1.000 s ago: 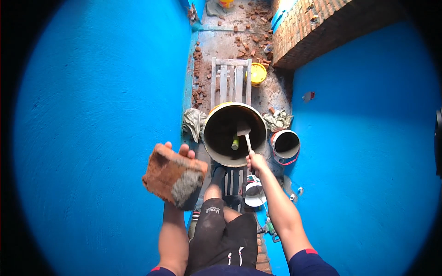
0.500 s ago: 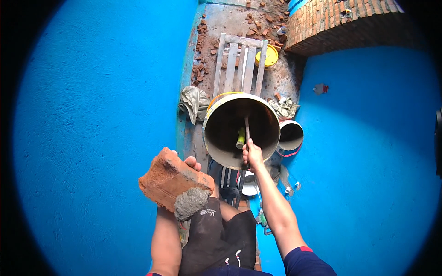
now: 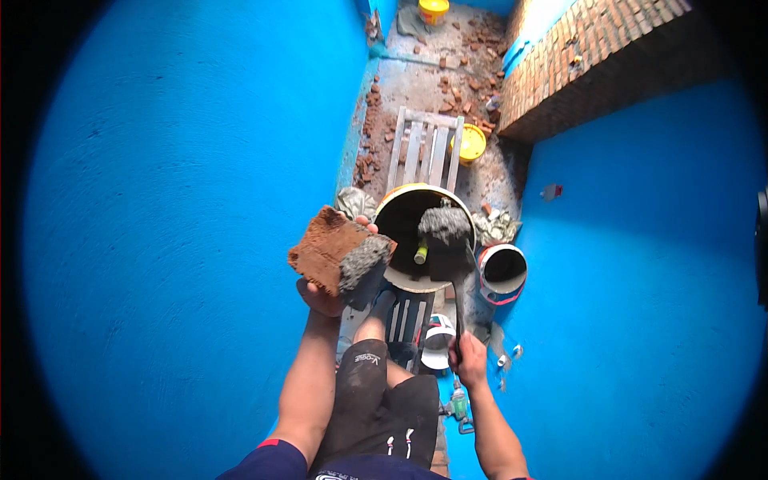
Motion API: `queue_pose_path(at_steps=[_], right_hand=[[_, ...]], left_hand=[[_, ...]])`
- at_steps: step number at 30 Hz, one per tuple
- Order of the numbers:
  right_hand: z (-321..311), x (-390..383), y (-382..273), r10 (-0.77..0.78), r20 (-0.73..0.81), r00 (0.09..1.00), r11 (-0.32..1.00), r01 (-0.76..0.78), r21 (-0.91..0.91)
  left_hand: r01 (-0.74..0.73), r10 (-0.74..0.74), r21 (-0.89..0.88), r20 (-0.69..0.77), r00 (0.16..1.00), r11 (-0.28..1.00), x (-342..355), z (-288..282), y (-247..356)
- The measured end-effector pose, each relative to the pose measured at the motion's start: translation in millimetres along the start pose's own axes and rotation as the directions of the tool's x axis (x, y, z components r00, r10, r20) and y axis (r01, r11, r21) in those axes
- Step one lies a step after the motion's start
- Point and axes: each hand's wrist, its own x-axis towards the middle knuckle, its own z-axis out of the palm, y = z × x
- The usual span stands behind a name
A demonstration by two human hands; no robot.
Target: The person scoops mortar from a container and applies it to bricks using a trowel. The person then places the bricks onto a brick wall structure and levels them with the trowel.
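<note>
My left hand is wrapped under an orange-brown brick, its fingertips showing over the far edge. Grey wet mortar covers the brick's right end. Closed round the handle of a trowel, my right hand is low and to the right. A thick lump of mortar rests on the trowel's blade, over the large bucket. Inside that bucket a yellow-green handle stands out from the dark interior; what it belongs to is hidden.
Beyond the bucket is a grey slatted wooden frame, with a yellow bucket beside it. A smaller bucket stands right. Brick rubble litters the floor. A blue wall and a brick structure flank the space; a green valve is near my right forearm.
The trowel has come up out of the large bucket with mortar on it, my right hand drawing back toward me. My left hand has carried the brick right and farther out. The view has tilted up.
</note>
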Motion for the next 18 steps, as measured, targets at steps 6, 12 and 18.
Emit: queue_pose_path(at_steps=[6,12,18], right_hand=[[11,-78,-40,-0.449,-0.124,0.885,0.888,0.427,-0.173],[55,-100,-53,-0.668,-0.189,0.720,0.686,0.497,-0.531],[38,-136,-44,-0.672,-0.232,0.704,0.674,0.450,-0.586]], left_hand=[[0.056,-0.040,-0.360,0.052,0.998,0.931,-11,47,-14],[0.070,-0.052,-0.503,0.048,0.997,0.862,-32,89,-47],[0.141,-0.094,-0.518,0.116,0.989,0.844,-46,79,-37]])
